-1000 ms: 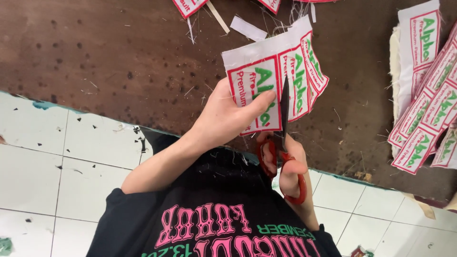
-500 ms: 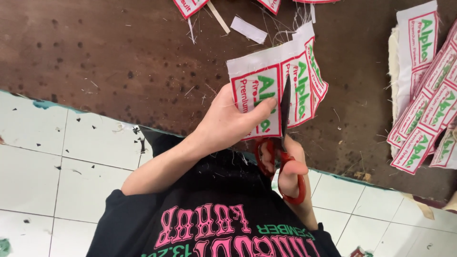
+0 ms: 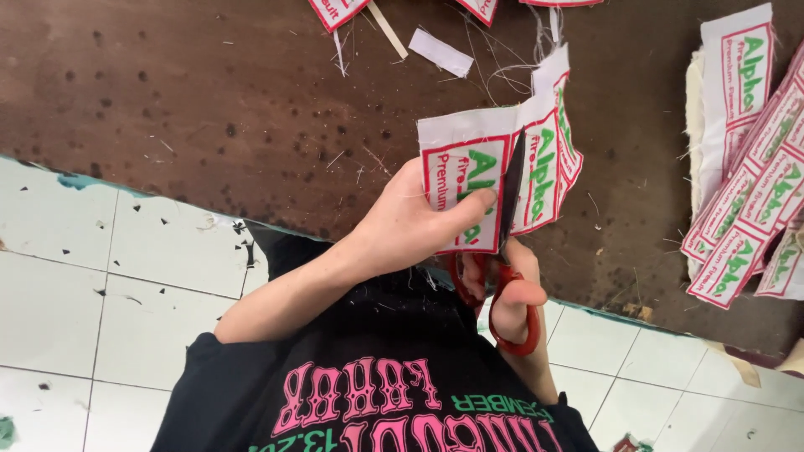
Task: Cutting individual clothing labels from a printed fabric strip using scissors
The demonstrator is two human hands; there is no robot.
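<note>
Centre of the frame, I've got the left hand (image 3: pixel 410 226) pinching a strip of cloth labels (image 3: pixel 494 172), thumb lying flat across the nearest white label, the other fingers tucked behind and out of sight. The strip hangs in the air above the brown table (image 3: pixel 209 109), running from the hand up and to the right, so its long axis tilts toward the upper right of the frame, with the far labels fanning away.

The right hand (image 3: pixel 511 297) sits just below, fingers closed through the red loops of the scissors (image 3: pixel 507 243). The dark blades point almost straight up the frame and look nearly closed, sitting in the gap between two labels.

I judge this strip is light and floppy, thin woven cloth that droops wherever it isn't held, so I'd grip it right beside the cut line, where the thumb is now, to hold it taut. Loose threads trail from its upper edge, so it frays.

At the right edge of the frame lies a pile of cut labels (image 3: pixel 745 209), fanned on the table. Scraps (image 3: pixel 440 52) lie along the top.
</note>
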